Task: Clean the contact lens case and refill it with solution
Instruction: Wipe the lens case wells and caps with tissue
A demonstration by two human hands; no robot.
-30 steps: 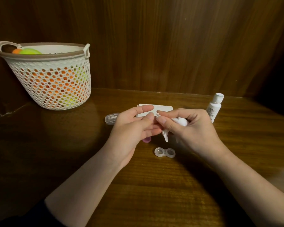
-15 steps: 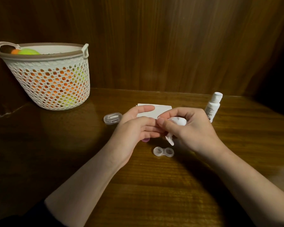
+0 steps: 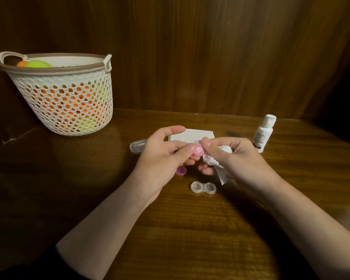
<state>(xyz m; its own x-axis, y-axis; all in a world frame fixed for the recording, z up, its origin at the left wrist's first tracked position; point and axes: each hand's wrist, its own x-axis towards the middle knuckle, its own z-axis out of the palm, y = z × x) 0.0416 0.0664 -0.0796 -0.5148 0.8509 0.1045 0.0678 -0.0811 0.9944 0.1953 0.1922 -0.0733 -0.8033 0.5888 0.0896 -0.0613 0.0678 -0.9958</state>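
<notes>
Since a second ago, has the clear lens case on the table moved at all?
No. The clear lens case lies in the same spot on the table, in front of the solution bottle and folded tissues.

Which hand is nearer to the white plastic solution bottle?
Right. The right hand, holding a white tissue, is just beside the white plastic solution bottle; the left hand is farther away.

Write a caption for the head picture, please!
Left hand holds pink cap; right hand wipes it with tissue.
</notes>
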